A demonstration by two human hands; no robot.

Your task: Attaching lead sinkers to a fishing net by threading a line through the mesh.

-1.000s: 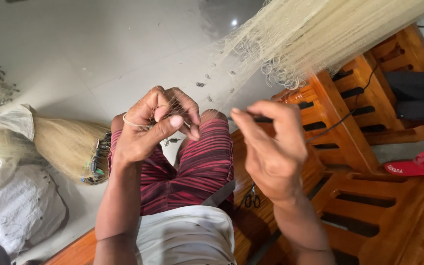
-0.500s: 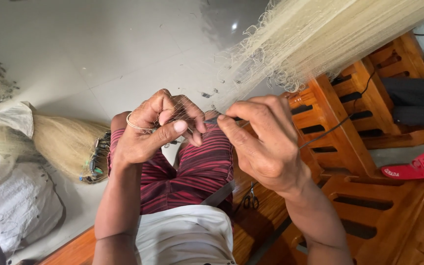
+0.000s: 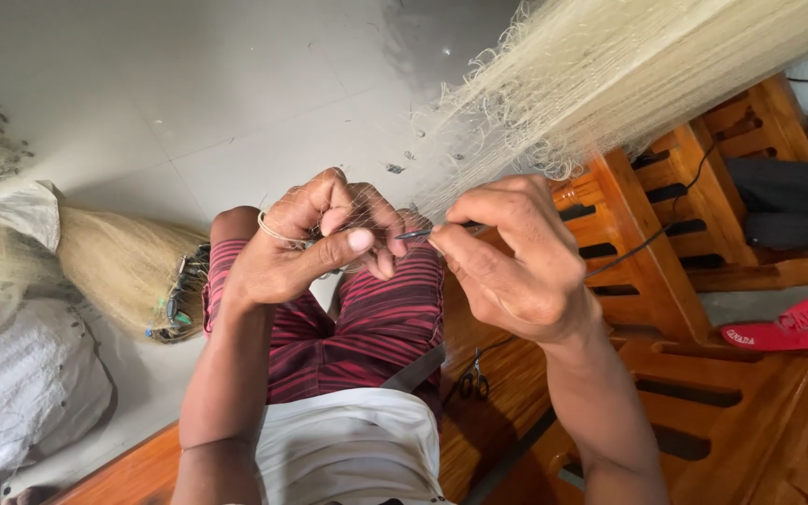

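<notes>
From the head camera, your left hand (image 3: 315, 245) sits above your knee, fingers curled together around a few fine pale threads (image 3: 367, 217), with the thumb pressed across the fingertips. Your right hand (image 3: 512, 257) is just beside it, pinched shut on a thin dark needle (image 3: 441, 230) whose tip points toward the left fingers and nearly touches them.

The threads run up and to the right into a thick hank of pale fibre (image 3: 628, 70) that crosses the upper right corner and frays out into loose curls just above your right hand. That frayed edge hangs close over the knuckles and partly hides where the single threads leave your fingers.

Below the hands lies your leg in red and dark striped cloth (image 3: 367, 323), with a white garment (image 3: 348, 449) nearer the camera. You are sitting on a carved wooden bed frame (image 3: 722, 411); a small pair of scissors (image 3: 474, 382) lies on the wood just right of your thigh, and a dark cable (image 3: 652, 241) trails across the slats behind your right hand.

On the pale tiled floor (image 3: 189, 84) to the left rests another bundle of fibre (image 3: 119, 266) bound at one end, beside a white sack (image 3: 21, 383). A red sandal (image 3: 787, 329) lies at the far right
</notes>
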